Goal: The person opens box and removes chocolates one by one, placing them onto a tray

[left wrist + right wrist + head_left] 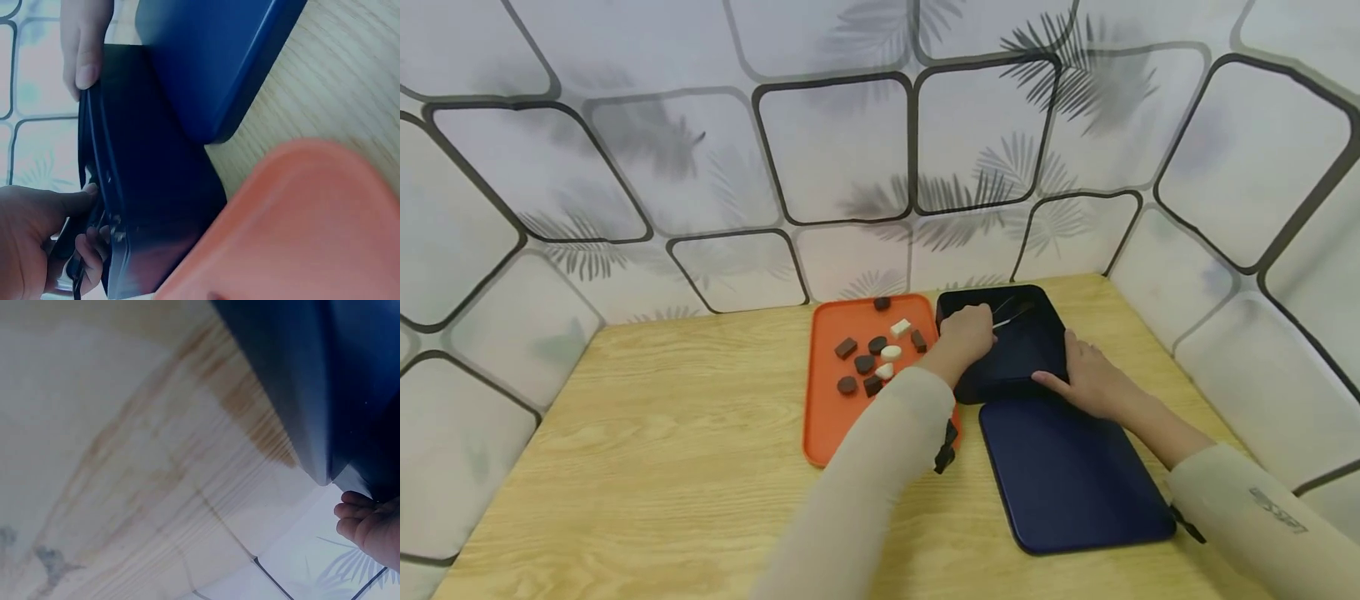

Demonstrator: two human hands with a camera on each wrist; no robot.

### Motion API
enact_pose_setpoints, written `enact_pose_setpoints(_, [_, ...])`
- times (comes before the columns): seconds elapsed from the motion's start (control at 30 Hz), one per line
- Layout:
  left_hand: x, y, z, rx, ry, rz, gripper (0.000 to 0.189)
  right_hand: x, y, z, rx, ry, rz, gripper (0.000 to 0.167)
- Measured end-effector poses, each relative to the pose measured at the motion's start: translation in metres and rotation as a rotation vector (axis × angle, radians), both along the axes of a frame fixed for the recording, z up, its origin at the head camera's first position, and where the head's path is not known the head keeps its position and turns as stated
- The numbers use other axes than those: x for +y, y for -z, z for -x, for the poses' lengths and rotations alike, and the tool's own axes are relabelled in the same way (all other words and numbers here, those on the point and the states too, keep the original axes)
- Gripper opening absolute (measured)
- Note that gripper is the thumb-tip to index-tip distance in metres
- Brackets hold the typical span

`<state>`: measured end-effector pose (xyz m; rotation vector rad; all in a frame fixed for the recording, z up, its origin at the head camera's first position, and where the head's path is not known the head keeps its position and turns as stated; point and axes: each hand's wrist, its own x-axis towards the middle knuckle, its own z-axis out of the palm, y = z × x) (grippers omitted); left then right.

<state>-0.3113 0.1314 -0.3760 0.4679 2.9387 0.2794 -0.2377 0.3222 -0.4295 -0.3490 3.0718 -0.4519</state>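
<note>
My left hand [968, 337] reaches over the tray and into a dark navy box [1022, 358], gripping slim metal tongs [1015, 316]. The tongs' tips point toward the box's far right corner, and what lies between them is too dark to see. In the left wrist view, the fingers [90, 253] curl round the tool at the box wall. My right hand [1092, 379] holds the box at its near right corner, thumb along the near rim and fingers on the right side. Left of the box, an orange tray [831, 425] bears several chocolates, dark [847, 385] and white [891, 353].
A flat dark blue lid [1078, 492] lies on the wooden table [662, 442] in front of the box. The tray stands close against the box's left side. Patterned cloth walls [835, 158] rise behind and at both sides of the table.
</note>
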Motion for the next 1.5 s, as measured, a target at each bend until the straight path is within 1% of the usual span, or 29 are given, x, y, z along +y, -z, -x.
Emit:
enact_pose_setpoints(0.13, [0.010,0.007,-0.004,0.018,-0.033,0.033,0.032,0.000,0.002,-0.002,0.007,-0.003,0.001,0.098])
enact_pose_setpoints(0.27, [0.017,0.016,-0.008,0.037,-0.055,0.019,0.025,0.001,0.001,-0.004,0.022,0.001,0.006,0.097])
enact_pose_setpoints(0.37, [0.019,0.021,-0.009,0.050,-0.053,0.017,0.022,0.002,0.000,-0.004,0.027,-0.003,0.006,0.096])
enact_pose_setpoints(0.53, [0.017,0.023,-0.007,0.047,-0.075,-0.021,0.023,0.002,0.000,-0.002,0.024,-0.008,0.005,0.096])
enact_pose_setpoints(0.63, [0.016,0.023,-0.007,0.037,-0.076,-0.042,0.023,0.001,0.001,-0.002,0.023,-0.007,0.007,0.097])
enact_pose_setpoints(0.8, [0.014,0.022,-0.008,0.040,-0.048,-0.017,0.026,0.003,0.002,0.000,0.022,-0.004,0.007,0.097])
enact_pose_setpoints(0.93, [0.008,0.020,-0.010,0.067,-0.010,-0.003,0.024,0.003,0.001,0.000,0.002,0.004,0.015,0.097])
enact_pose_setpoints(1.0, [0.005,0.018,-0.011,0.086,0.017,-0.002,0.022,0.003,0.001,0.000,-0.004,0.008,0.011,0.098])
enact_pose_setpoints(1.13, [-0.003,0.011,-0.012,0.127,0.058,-0.003,0.021,0.002,-0.002,0.001,0.013,0.008,-0.001,0.098])
enact_pose_setpoints(1.2, [-0.007,0.008,-0.013,0.134,0.063,-0.007,0.022,0.002,-0.002,0.001,0.018,0.007,-0.007,0.098])
enact_pose_setpoints(1.37, [-0.022,0.002,-0.017,0.095,0.066,-0.051,0.019,0.002,0.000,0.002,-0.007,0.010,-0.013,0.099])
enact_pose_setpoints(1.5, [-0.039,-0.001,-0.019,0.082,0.089,-0.083,0.017,0.001,0.001,0.002,-0.001,0.008,-0.012,0.099])
